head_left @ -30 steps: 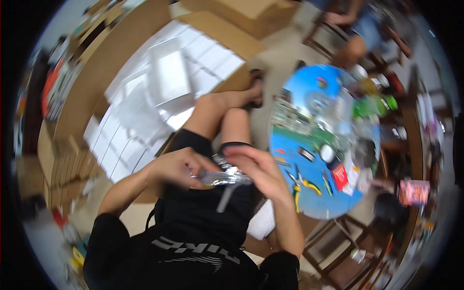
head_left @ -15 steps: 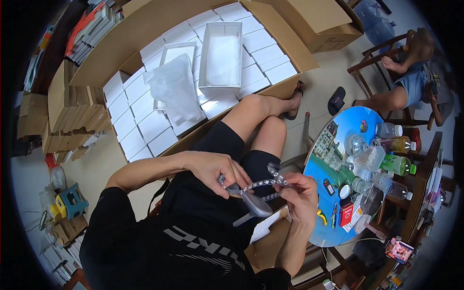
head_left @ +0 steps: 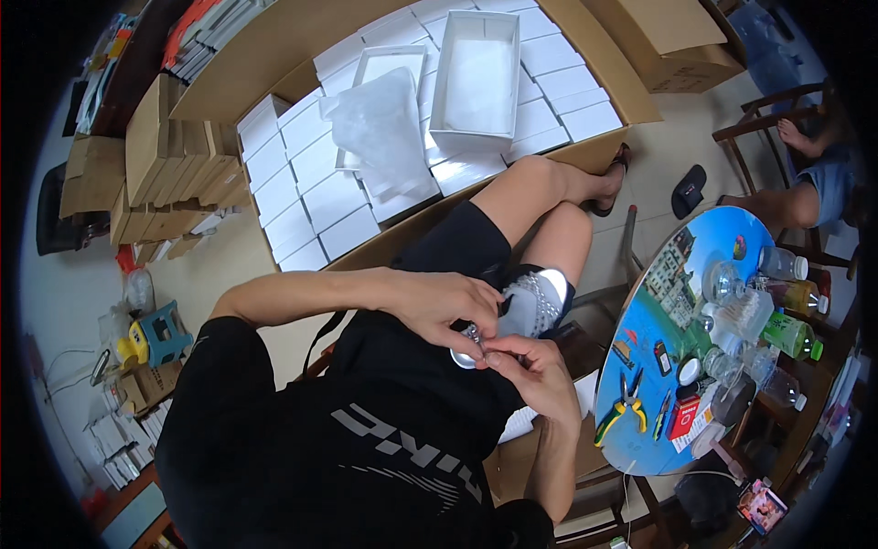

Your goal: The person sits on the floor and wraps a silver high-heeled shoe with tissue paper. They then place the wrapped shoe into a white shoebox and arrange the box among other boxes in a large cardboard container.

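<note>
A silvery high-heeled sandal (head_left: 532,306) with beaded straps lies over my lap, its sole pointing away from me. My left hand (head_left: 446,309) is closed around its near part from above. My right hand (head_left: 538,373) comes in from the right, thumb and forefinger pinched together against the left fingertips at the sandal's near end. What the right fingers grip is small and mostly covered; it looks like the end of a strap. A shiny rounded part of the sandal shows just below the left fingers.
A large carton (head_left: 645,101) full of white boxes stands ahead, an open white box (head_left: 474,87) and crumpled plastic bag (head_left: 380,133) on top. On the right, a round table (head_left: 640,311) carries bottles and pliers (head_left: 624,408). A person (head_left: 814,197) sits beyond it. Brown boxes (head_left: 165,160) are stacked left.
The sandal has been turned, its sole now facing away beyond my hands. My right hand has moved in and left, up against the left. The whole view has shifted.
</note>
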`<state>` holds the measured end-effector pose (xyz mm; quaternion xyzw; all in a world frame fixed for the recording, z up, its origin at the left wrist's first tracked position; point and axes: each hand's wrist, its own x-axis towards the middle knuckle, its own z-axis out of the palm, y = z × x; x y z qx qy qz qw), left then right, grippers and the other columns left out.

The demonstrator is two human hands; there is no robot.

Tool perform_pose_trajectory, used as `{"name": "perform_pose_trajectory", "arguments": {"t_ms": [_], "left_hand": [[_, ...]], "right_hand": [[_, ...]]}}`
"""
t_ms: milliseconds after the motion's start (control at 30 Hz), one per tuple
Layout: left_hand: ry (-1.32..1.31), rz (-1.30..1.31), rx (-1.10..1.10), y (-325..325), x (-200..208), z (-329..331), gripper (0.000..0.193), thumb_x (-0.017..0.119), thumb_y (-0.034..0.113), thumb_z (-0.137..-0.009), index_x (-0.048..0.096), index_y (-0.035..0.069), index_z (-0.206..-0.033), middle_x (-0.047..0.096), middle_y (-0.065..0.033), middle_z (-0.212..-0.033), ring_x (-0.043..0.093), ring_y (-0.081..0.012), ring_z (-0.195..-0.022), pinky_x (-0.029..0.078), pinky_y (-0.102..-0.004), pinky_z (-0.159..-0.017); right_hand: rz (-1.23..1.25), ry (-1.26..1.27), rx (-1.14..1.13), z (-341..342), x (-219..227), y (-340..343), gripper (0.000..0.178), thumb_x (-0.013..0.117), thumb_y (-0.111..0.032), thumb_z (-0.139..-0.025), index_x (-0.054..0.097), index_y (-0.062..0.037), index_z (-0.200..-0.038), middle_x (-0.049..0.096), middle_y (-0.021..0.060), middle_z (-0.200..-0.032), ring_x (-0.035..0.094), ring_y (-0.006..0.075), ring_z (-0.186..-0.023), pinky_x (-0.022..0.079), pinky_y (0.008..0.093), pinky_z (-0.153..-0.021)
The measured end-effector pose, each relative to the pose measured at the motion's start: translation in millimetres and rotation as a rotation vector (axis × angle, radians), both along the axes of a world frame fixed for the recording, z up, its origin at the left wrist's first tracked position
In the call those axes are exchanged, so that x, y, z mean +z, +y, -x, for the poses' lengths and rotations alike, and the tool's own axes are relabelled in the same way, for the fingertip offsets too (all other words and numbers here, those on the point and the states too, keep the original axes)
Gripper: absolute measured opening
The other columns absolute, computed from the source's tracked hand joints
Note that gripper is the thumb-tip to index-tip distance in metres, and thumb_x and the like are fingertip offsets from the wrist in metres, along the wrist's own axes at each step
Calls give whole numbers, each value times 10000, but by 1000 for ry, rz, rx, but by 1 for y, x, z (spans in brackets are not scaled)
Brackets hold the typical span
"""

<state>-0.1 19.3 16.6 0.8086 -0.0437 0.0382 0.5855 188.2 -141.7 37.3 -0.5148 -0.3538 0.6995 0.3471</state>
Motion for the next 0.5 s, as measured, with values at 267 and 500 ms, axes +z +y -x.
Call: {"name": "perform_pose_trajectory", "arguments": {"t_ms": [267, 500], "left_hand": [[499, 229, -83, 3, -3, -3, 248, 653, 254, -947, 709, 20, -883, 629, -104, -697, 631, -309, -717, 462, -388, -632], [446, 90, -84, 8, -11, -7, 283, 665, 285, -945, 695, 11, -883, 631, -121, -710, 593, -284, -639, 422, -387, -589]], "right_hand": [[118, 92, -59, -5, -29, -13, 165, 673, -46, -931, 714, 40, -1065, 747, 92, -885, 679, 116, -805, 528, 244, -748], [134, 148, -70, -2, -30, 5, 162, 673, -52, -933, 709, 63, -1041, 726, 105, -821, 674, 124, -740, 531, 242, -683]]}}
